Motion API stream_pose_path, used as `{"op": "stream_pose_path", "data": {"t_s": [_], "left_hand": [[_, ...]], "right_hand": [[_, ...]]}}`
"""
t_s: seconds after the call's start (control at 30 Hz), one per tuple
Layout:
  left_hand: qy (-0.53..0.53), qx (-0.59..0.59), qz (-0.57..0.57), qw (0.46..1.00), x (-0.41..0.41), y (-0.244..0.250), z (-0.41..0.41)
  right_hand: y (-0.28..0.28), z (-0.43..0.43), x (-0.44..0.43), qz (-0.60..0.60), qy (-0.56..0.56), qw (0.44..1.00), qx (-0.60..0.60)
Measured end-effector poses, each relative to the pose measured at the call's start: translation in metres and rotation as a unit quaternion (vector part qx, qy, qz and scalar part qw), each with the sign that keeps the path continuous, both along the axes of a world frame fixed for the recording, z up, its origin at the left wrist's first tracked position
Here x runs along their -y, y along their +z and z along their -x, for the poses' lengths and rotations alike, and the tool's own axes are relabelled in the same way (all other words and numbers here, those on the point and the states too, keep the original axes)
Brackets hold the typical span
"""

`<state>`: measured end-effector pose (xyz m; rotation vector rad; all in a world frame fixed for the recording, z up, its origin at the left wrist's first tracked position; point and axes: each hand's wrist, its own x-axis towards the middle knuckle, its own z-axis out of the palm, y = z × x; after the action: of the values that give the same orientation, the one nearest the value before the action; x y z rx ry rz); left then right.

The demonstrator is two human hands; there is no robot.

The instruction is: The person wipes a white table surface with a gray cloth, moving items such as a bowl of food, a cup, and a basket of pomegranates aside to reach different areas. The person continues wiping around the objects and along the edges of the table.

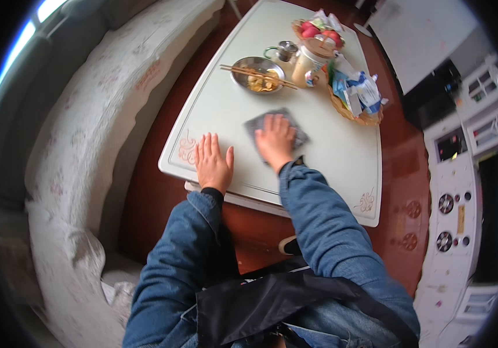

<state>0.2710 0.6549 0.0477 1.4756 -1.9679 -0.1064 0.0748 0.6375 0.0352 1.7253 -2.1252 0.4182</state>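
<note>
My right hand point(275, 138) lies palm down on a folded grey cloth point(296, 126), pressing it flat against the white tabletop point(249, 174). The hand and cloth are slightly blurred. Near the table's left front corner my left hand point(214, 163) rests flat, thumb spread, with nothing in it. Beyond the cloth stands a metal bowl point(281, 69) of yellowish food pieces, with a pair of wooden chopsticks point(231, 68) laid across its rim.
Behind the bowl are a glass cup point(287, 51) and a large lidded plastic cup point(307, 65). A wicker basket point(344, 108) of packets sits at the right edge, another fruit basket point(296, 29) farther back. A covered sofa point(83, 108) runs along the left; a white cabinet point(453, 187) stands right.
</note>
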Motion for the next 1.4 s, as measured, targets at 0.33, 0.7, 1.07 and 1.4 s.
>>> {"op": "stream_pose_path", "data": {"t_s": [0.33,0.7,1.07,1.4], "left_hand": [[-0.08,-0.009,0.028,0.996,0.001,-0.003,-0.008],[-0.041,0.031,-0.002,0.999,0.01,-0.012,-0.002],[-0.035,0.024,-0.004,0.999,0.01,-0.01,-0.002],[-0.019,0.005,0.001,1.0,0.007,-0.01,-0.001]], "right_hand": [[-0.008,-0.099,0.016,-0.153,0.356,0.915,0.116],[0.004,-0.022,-0.073,-0.076,0.176,0.971,0.142],[0.022,0.165,-0.198,-0.117,-0.118,0.978,0.125],[0.004,0.171,-0.211,-0.089,-0.286,0.944,0.139]]}}
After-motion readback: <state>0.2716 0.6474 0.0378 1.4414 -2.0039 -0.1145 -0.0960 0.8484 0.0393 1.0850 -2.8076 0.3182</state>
